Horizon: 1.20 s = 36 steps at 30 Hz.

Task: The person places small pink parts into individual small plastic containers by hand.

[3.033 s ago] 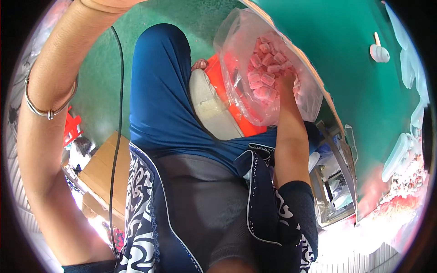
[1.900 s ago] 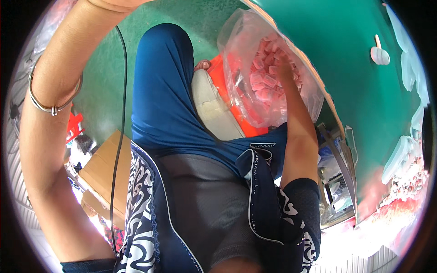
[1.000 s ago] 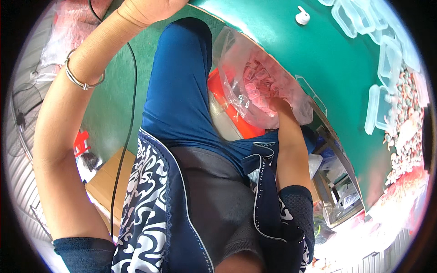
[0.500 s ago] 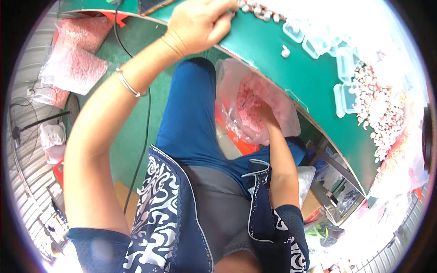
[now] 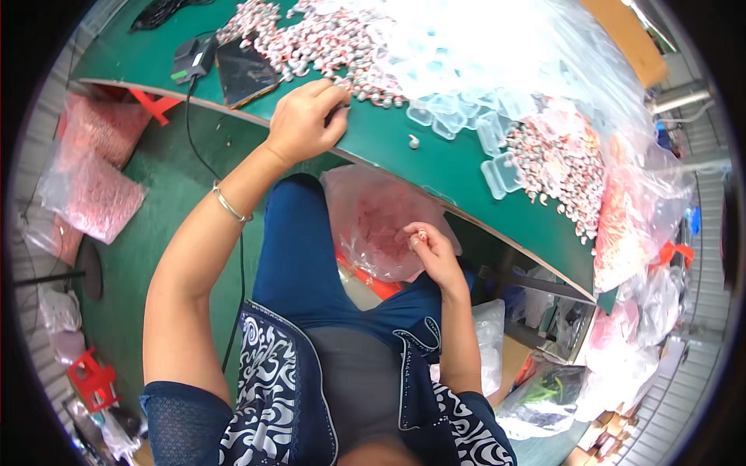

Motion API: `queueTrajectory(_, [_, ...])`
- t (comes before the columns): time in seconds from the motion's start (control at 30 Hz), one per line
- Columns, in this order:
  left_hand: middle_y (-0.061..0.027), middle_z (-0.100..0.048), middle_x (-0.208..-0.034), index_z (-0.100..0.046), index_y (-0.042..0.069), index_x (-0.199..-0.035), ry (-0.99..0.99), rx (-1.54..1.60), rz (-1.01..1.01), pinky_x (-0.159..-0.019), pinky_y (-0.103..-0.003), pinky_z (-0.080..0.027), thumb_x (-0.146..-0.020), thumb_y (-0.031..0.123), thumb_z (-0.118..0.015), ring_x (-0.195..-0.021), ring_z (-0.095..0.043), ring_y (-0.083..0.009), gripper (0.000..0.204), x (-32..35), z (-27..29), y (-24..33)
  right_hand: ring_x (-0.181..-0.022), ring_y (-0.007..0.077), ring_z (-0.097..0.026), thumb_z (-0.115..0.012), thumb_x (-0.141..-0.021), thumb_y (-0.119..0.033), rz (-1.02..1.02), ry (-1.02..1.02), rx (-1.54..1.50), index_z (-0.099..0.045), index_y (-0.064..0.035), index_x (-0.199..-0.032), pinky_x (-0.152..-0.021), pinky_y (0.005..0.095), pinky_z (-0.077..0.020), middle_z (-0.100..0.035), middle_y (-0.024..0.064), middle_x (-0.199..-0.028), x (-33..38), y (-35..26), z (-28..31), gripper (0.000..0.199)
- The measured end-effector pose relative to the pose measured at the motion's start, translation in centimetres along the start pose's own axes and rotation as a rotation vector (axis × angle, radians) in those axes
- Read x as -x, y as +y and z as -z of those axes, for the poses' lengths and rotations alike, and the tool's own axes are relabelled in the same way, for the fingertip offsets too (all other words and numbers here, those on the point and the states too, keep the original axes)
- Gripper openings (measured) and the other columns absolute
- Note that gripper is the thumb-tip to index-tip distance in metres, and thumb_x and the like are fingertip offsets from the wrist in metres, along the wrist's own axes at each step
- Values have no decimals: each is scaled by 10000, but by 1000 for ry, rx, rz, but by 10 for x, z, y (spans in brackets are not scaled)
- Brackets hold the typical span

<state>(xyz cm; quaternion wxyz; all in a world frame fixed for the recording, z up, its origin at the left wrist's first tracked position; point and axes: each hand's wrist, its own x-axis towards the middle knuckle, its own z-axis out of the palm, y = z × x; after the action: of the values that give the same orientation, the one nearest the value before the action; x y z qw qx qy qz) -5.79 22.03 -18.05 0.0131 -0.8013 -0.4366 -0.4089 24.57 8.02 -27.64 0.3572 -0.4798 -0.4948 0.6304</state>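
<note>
Table (image 5: 458,172), green and wide, stretches across in front of me, its edge bent by the lens and its far part washed out by glare. Below lies the green floor (image 5: 183,202), where bulging clear bags of pink pieces (image 5: 101,198) slump to my left. Between my blue-trousered legs (image 5: 294,248), just under the table's edge, sits the open clear bag (image 5: 340,188), with blurred pink pieces (image 5: 381,225) inside. On the table, one heap of small white-and-red pieces (image 5: 311,43) spreads beyond my left hand (image 5: 309,118), and another heap (image 5: 558,159) lies farther right; clear plastic boxes (image 5: 503,172) stand between and beside them. A dark flat panel (image 5: 245,71) lies near the edge, with a small dark device (image 5: 193,60) and its cable next to it. My left hand rests at the table's edge, fingers curled toward the thumb; something dark shows there, but I cannot tell whether I grip it. My right hand (image 5: 437,260) is over the bag's near right side, pinching a tiny white-and-red piece (image 5: 422,234) between thumb and fingertips. Alone on the green surface lies one small white earbud-shaped piece (image 5: 413,141).
</note>
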Motion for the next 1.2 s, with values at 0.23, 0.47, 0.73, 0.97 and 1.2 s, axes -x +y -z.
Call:
queueTrajectory(0.23, [-73,-592,-776,-639,61,-877,-9,59,5,-590,-346,-475,-811,46,-668,-639,-593,-235,75,-5,-7,0,-671,87,-490,-672,-871,-6,496,528,609,-676,-21,-1010,-613,247,-417,-594,30,-814,25,-111,20,140])
queueTrajectory(0.47, [-56,-599,-763,-640,66,-872,-40,114,31,-577,-314,-483,-816,48,-671,-637,-601,-187,66,-1,-3,0,-734,270,-612,-734,-828,-90,601,726,1117,-642,-65,-1071,-652,394,-482,-607,86,-801,9,-136,12,261])
queueTrajectory(0.73, [-77,-595,-755,-639,70,-866,-54,128,20,-610,-349,-482,-806,72,-675,-681,-609,-243,70,-2,-9,-1,-685,281,-594,-699,-840,-33,602,819,966,-664,-38,-970,-635,366,-478,-605,115,-787,20,-111,32,134])
queueTrajectory(0.97, [-49,-587,-752,-643,88,-887,-43,90,-5,-610,-346,-482,-800,91,-678,-688,-607,-223,94,-1,-6,-4,-661,274,-578,-725,-749,21,768,461,932,-662,-40,-947,-603,373,-469,-612,108,-778,60,-67,-14,216])
queueTrajectory(1.2, [-38,-577,-746,-641,96,-894,-36,86,-24,-601,-351,-479,-800,97,-667,-678,-602,-218,98,1,-9,0,-673,285,-596,-722,-785,-26,505,309,943,-680,-47,-1026,-623,379,-486,-616,99,-775,50,2,-16,245])
